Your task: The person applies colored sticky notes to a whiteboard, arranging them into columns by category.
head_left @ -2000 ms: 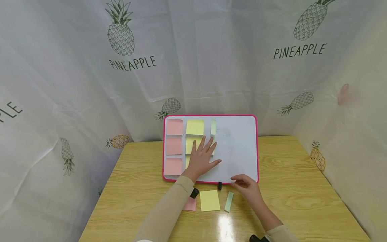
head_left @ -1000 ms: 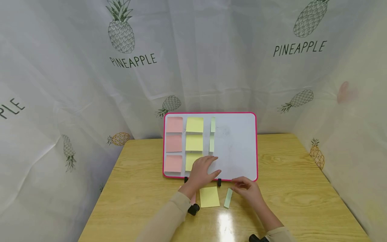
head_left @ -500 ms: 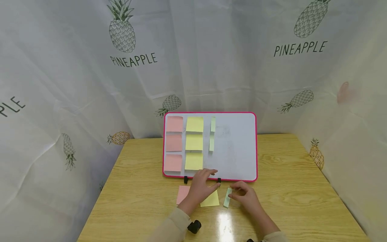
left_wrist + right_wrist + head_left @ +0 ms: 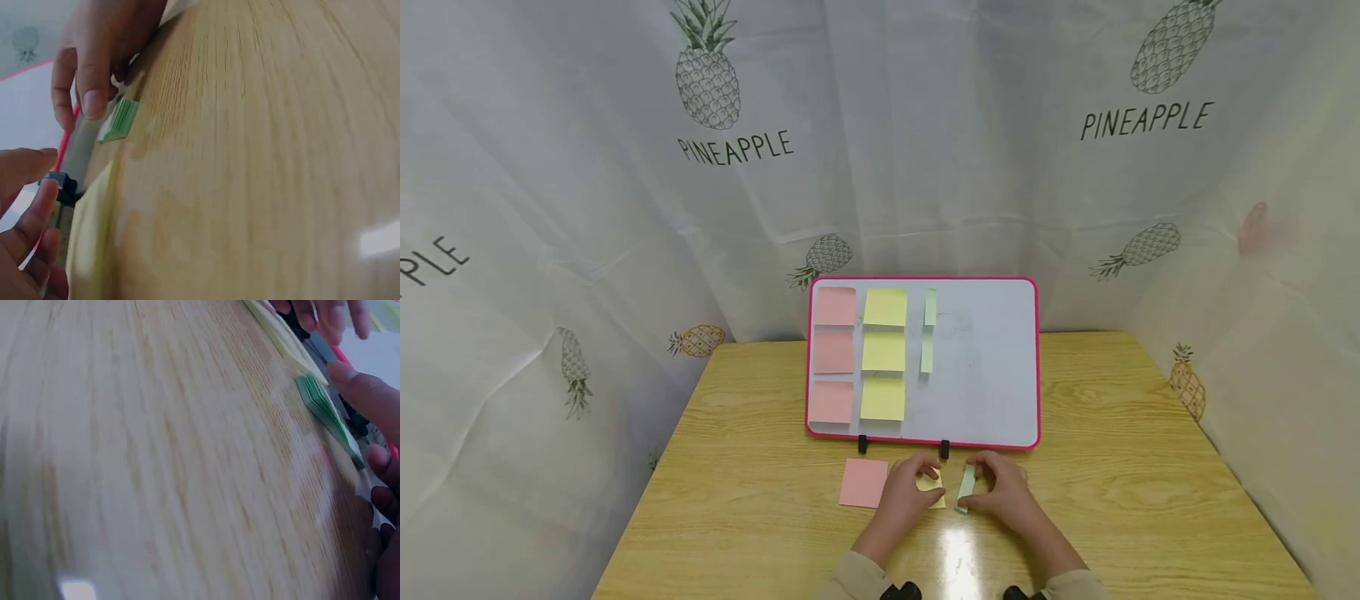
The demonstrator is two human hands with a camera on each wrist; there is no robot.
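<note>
On the table in the head view lie a pink sticky-note pad [image 4: 862, 482], a yellow sticky-note pad [image 4: 937, 502] and a narrow green sticky-note pad [image 4: 966, 485]. My left hand [image 4: 907, 493] hovers over the yellow pad and covers much of it, thumb and fingers apart with nothing between them. Around the green pad's two ends my right hand [image 4: 1006, 492] spreads its thumb and fingers. In the right wrist view, the thumb is close to one end of that green pad [image 4: 328, 415]; a firm grip does not show.
Behind the pads stands a pink-rimmed whiteboard [image 4: 985, 367] on black feet [image 4: 945, 450]. It bears a column of pink notes [image 4: 832, 353], a column of yellow notes [image 4: 883, 351] and two narrow green strips [image 4: 927, 353]. A pineapple-print curtain [image 4: 925, 167] surrounds the table.
My left hand has left the whiteboard and come down over the yellow pad, uncovering the notes and the pink pad. My right hand has lowered from the board's bottom edge to the green pad.
</note>
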